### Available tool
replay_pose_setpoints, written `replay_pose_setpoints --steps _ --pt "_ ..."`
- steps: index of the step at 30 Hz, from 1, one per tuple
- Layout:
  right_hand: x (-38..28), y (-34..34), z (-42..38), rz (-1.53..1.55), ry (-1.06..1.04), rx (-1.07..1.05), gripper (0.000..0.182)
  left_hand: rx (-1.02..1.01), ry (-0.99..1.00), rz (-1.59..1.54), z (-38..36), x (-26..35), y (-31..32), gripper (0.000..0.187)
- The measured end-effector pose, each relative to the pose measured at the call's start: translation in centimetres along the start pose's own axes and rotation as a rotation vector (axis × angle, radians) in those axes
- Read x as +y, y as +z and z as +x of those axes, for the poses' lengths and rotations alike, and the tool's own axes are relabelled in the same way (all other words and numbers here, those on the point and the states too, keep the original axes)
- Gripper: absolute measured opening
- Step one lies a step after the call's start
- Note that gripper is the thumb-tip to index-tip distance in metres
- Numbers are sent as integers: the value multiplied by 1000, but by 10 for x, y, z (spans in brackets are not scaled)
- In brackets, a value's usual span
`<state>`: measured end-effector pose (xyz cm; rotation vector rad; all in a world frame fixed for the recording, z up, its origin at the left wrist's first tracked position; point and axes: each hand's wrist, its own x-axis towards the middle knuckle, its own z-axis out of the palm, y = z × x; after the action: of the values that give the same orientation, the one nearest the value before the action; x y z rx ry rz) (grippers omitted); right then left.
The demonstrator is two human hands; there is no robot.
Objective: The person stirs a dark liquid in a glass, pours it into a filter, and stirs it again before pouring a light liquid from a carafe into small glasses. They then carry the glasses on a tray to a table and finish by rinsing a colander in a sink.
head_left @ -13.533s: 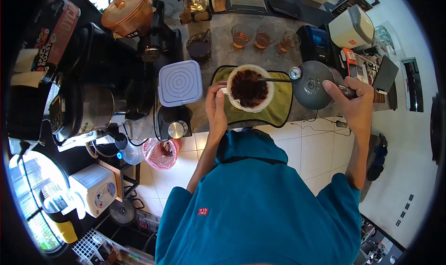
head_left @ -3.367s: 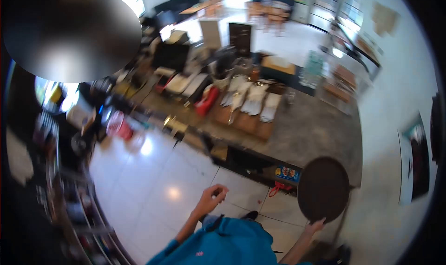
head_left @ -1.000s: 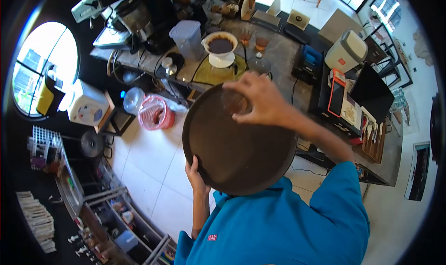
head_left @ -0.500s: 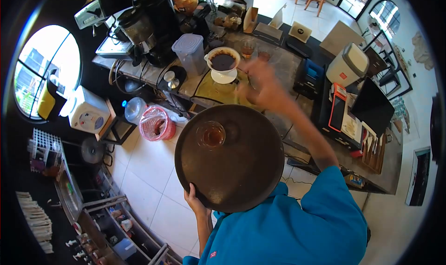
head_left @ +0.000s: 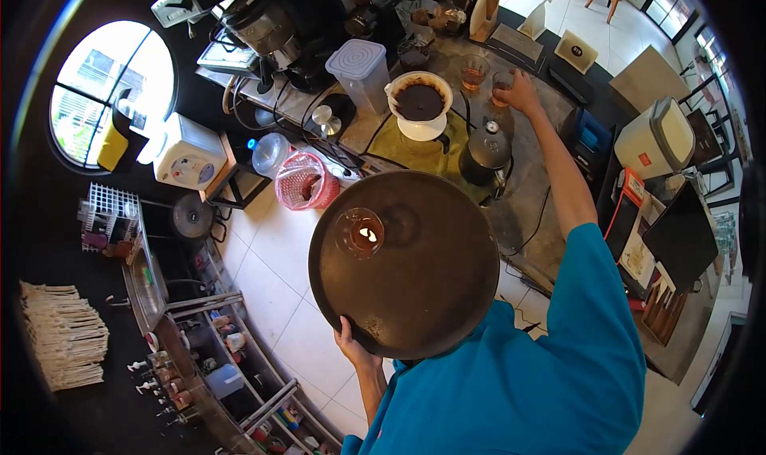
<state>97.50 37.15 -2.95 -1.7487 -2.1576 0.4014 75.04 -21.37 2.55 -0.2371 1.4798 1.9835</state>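
Note:
My left hand (head_left: 359,351) grips the near-left rim of a round dark serving tray (head_left: 431,287), thumb on top and the other fingers hidden beneath. On the tray stands one small glass (head_left: 359,233) with amber liquid. Out over the counter, my right hand (head_left: 523,93) has its fingers closed around another small glass (head_left: 502,88) of amber drink. A similar glass (head_left: 474,72) stands just left of it. Nearby are a white coffee dripper (head_left: 419,108) with wet dark grounds and a black gooseneck kettle (head_left: 486,153).
A lidded plastic container (head_left: 359,76) and a metal tamper (head_left: 325,120) stand left of the dripper. The espresso machine (head_left: 271,36) is behind them. A pink waste basket (head_left: 307,185) sits on the floor beyond the tray. A cardboard piece (head_left: 650,78) lies at the back right.
My right hand has moved outward from near the dripper and closed on a glass at the back of the counter. The kettle has come into sight. The tray stays in my left hand.

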Motion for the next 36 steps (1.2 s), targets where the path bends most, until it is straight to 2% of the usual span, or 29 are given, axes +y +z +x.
replay_pose_setpoints --steps 7,10,13,15,16,19,21,22,24,27,31,36 --pt "-8 -31 -36 -95 -53 133 83 -17 -44 -23 16 4 -4 35" --pt "-49 -85 -76 -155 -89 158 81 -118 -22 -59 26 11 -7 38" --pt "-90 -122 -110 -74 -210 181 80 -39 -123 -31 34 20 -5 40" --pt "-119 -144 -141 89 -382 207 78 -75 -112 -36 45 17 -11 41" --pt "-135 -153 -159 96 -383 203 78 -78 -90 -9 49 19 -11 41" --pt "-181 -167 -214 88 -455 101 80 -97 -104 -25 55 26 -11 40" --pt "-204 -164 -244 159 -503 -74 84 -111 -109 -12 57 31 -12 39" --pt "-214 -161 -259 157 -498 -67 84 -113 -108 -3 57 34 -12 38" --pt "-231 -154 -282 118 -649 -198 84 -128 -116 -1 57 40 -12 38" --pt "-247 -138 -301 138 -709 -291 85 -146 -109 -7 53 44 -14 37" --pt "-251 -128 -311 -18 -782 -304 84 -169 -68 -16 47 47 -16 38" --pt "-242 -123 -316 20 -786 -334 88 -153 -110 -45 46 37 -26 37"
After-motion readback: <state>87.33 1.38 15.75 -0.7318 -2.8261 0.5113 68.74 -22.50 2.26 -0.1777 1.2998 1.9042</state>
